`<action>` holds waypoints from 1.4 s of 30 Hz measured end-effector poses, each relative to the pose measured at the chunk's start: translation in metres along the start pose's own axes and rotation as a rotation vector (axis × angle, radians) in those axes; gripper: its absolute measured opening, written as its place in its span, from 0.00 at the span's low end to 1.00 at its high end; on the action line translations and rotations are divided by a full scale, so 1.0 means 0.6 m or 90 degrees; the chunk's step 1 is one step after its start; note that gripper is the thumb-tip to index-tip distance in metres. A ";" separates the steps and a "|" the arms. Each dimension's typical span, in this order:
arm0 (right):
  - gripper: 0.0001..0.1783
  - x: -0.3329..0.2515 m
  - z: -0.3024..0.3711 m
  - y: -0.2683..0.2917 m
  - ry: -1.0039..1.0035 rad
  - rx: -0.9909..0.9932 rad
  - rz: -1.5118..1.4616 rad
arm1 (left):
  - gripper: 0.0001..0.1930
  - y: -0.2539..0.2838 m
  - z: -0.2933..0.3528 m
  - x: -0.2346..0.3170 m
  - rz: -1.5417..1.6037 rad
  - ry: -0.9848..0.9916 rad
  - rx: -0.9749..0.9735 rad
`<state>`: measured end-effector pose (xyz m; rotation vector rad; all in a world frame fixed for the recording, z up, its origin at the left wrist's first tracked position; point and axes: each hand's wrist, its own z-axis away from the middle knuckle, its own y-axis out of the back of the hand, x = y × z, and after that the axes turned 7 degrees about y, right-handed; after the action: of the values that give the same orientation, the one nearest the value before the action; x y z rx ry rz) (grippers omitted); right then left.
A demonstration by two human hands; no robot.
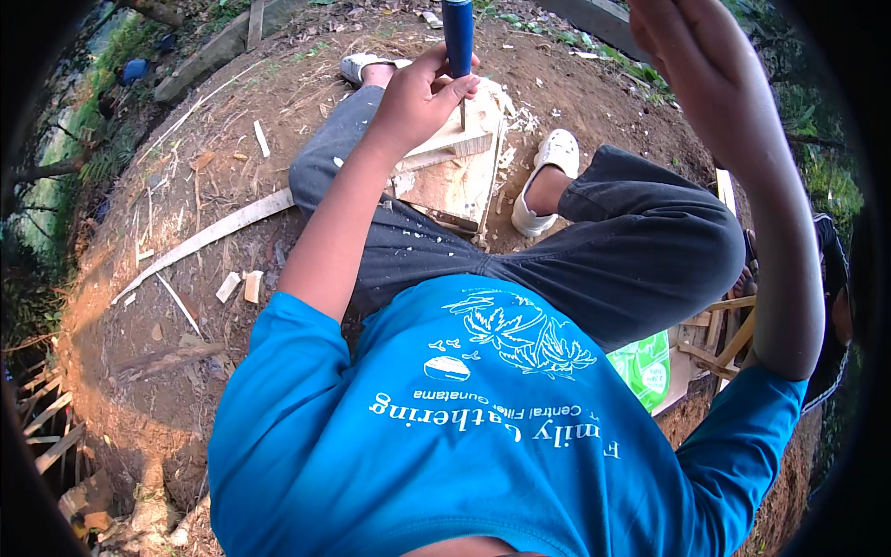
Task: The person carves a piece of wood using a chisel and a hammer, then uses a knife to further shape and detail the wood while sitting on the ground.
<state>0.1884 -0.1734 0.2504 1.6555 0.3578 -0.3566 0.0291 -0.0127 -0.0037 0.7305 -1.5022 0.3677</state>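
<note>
My left hand (429, 100) is wrapped round the blue handle of a chisel (458, 42). The chisel stands nearly upright, its narrow blade reaching down to a pale piece of wood (475, 141). That piece rests on a larger light wooden block (445, 188) between my legs. Raised high at the upper right is my right hand (691, 51), well apart from the wood. Its fingers run up to the picture's edge and are partly cut off, so whether they grip anything is hidden.
Wood shavings (525, 119) lie around the block, near my white clog (548, 176). A long curved wood strip (209, 237) and small offcuts (252, 286) are on the dirt to the left. By my right elbow are a green-and-white bag (642, 367) and wooden pieces (719, 343).
</note>
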 end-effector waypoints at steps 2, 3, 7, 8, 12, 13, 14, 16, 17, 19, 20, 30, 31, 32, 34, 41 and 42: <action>0.13 0.023 -0.008 -0.014 -0.038 -0.019 -0.044 | 0.13 -0.006 0.000 -0.001 -0.002 0.000 -0.002; 0.14 0.039 -0.017 -0.030 -0.031 -0.031 -0.022 | 0.14 -0.009 0.002 0.005 -0.004 0.006 0.001; 0.15 0.016 -0.007 -0.012 0.013 0.024 -0.008 | 0.14 -0.005 0.001 0.004 -0.024 -0.002 0.006; 0.15 0.017 -0.011 -0.001 -0.017 0.016 -0.081 | 0.14 -0.007 0.003 0.001 -0.022 0.007 0.005; 0.16 0.026 -0.009 -0.032 0.039 -0.066 0.130 | 0.14 -0.004 0.001 0.003 -0.026 0.009 0.000; 0.16 0.016 -0.015 -0.028 0.007 -0.021 0.088 | 0.14 -0.002 0.004 0.001 -0.024 0.006 0.002; 0.17 0.006 -0.023 -0.024 -0.020 0.029 0.043 | 0.14 0.004 0.004 -0.001 -0.030 -0.011 0.010; 0.17 -0.005 -0.023 0.019 -0.104 -0.002 -0.107 | 0.13 -0.017 -0.010 0.001 -0.004 -0.013 -0.013; 0.18 -0.007 -0.028 0.034 -0.146 -0.016 -0.187 | 0.13 -0.020 -0.011 0.000 -0.001 -0.007 -0.019; 0.17 0.014 -0.024 -0.022 -0.030 -0.065 0.068 | 0.13 -0.005 0.001 0.000 -0.002 -0.001 -0.001; 0.17 0.012 -0.023 -0.025 0.001 -0.066 0.162 | 0.13 -0.005 0.000 0.002 0.009 -0.005 -0.001; 0.14 0.029 -0.027 -0.020 -0.014 0.015 -0.063 | 0.13 0.000 -0.004 -0.002 -0.021 -0.002 -0.006; 0.14 0.023 -0.029 -0.016 -0.038 0.031 -0.122 | 0.13 0.003 -0.003 -0.004 -0.034 -0.005 -0.007; 0.15 0.045 -0.031 -0.035 -0.018 -0.044 -0.064 | 0.13 0.002 0.002 -0.006 -0.016 0.012 -0.004; 0.17 0.092 -0.013 -0.074 0.043 -0.056 0.018 | 0.13 -0.009 -0.002 0.009 -0.014 0.004 -0.006; 0.30 0.216 -0.036 -0.312 -0.178 0.225 -0.346 | 0.14 -0.008 -0.011 -0.005 0.061 0.023 -0.003; 0.34 0.219 -0.043 -0.349 -0.242 0.162 -0.280 | 0.15 -0.001 -0.013 -0.018 0.070 -0.003 -0.001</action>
<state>0.2171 -0.1212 0.0092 1.7018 0.3985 -1.0671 0.0345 -0.0061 -0.0139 0.6490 -1.5506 0.4484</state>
